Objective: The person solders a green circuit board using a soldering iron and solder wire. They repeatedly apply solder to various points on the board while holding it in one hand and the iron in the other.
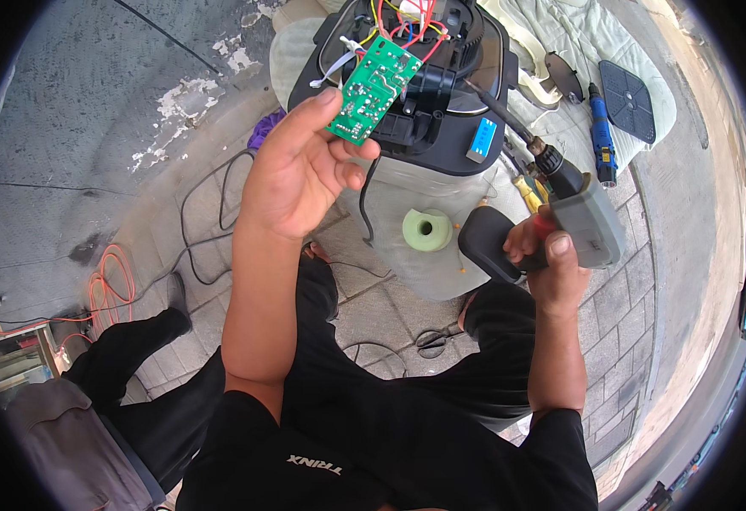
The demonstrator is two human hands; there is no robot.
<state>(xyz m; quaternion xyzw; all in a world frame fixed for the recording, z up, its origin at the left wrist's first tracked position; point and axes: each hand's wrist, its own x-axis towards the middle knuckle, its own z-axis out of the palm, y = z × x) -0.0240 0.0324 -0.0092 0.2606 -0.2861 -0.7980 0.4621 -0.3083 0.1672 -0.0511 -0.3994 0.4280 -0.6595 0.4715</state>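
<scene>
My left hand (305, 162) pinches a green circuit board (374, 89) by its lower left edge, thumb on one side and fingers at the other. Red, yellow and blue wires (411, 32) lead from around its top end into an opened black appliance (441, 140). The board hovers over the appliance's open inside. On the right, my right hand (557, 277) is wrapped round the handle of a grey cordless drill (594, 223). Its long thin bit (509, 117) points up and left, with the tip over the appliance's right part; whether it touches cannot be told.
A small blue block (482, 140) sits on the appliance's near rim. A pale green roll (428, 230) and yellow-handled tools (528, 194) lie nearer me. Farther right are a blue electric screwdriver (603, 136) and a black grille (628, 100). A person's dark-trousered leg (126, 349) and cables (113, 285) are left.
</scene>
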